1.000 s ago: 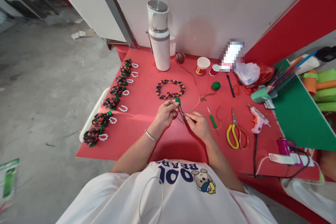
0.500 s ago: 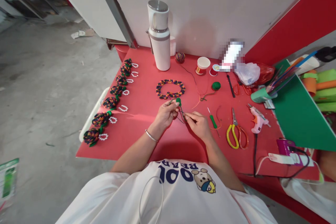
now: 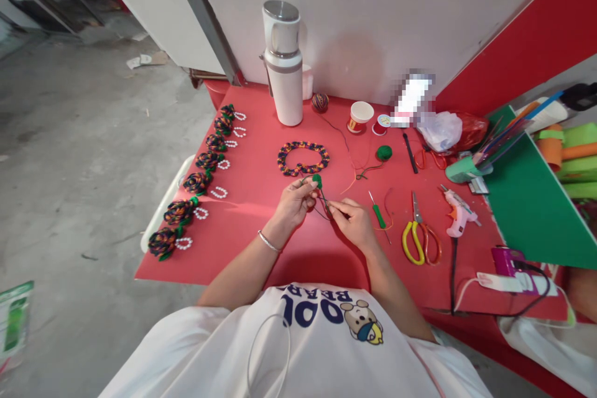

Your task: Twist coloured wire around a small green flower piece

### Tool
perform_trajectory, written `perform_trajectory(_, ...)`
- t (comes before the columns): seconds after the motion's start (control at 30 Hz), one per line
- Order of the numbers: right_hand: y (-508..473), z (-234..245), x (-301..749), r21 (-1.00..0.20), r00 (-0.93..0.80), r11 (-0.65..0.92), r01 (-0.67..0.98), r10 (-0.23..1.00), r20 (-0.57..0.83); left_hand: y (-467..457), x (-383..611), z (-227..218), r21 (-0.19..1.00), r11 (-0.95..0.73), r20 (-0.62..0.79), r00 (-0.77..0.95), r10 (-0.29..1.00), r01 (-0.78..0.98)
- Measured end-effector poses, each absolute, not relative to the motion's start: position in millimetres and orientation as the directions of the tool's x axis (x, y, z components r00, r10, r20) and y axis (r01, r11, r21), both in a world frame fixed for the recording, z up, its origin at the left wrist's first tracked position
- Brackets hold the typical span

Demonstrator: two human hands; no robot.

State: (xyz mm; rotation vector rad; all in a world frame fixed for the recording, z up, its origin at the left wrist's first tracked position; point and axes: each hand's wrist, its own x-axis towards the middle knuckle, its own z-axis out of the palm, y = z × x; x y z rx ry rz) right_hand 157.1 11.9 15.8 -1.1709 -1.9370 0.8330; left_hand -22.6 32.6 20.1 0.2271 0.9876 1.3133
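Note:
My left hand (image 3: 295,204) is pinched on a small green yarn piece (image 3: 317,181) just above the red table (image 3: 261,199). My right hand (image 3: 353,220) is closed on the dark cord (image 3: 323,201) that runs from that piece, fingertips almost touching the left hand's. A multicoloured braided ring (image 3: 303,158) lies just beyond my hands. A green yarn ball (image 3: 384,152) sits to the right of it, with a strand trailing toward me.
Several braided flowers with bead loops (image 3: 196,183) line the table's left edge. A white thermos (image 3: 284,65), a paper cup (image 3: 360,116), yellow scissors (image 3: 415,237), a glue gun (image 3: 458,212) and a green-handled tool (image 3: 377,214) lie around. Foam sheets (image 3: 532,199) stand at the right.

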Motion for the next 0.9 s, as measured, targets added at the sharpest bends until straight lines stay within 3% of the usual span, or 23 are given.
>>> perform_trajectory(0.9,12.5,17.6,158.6,-0.809,-0.311,0.356,0.467,0.923,0.227,29.9,-22.7,15.8,0.788,0.255,-0.373,-0.107,0.922,-0.56)
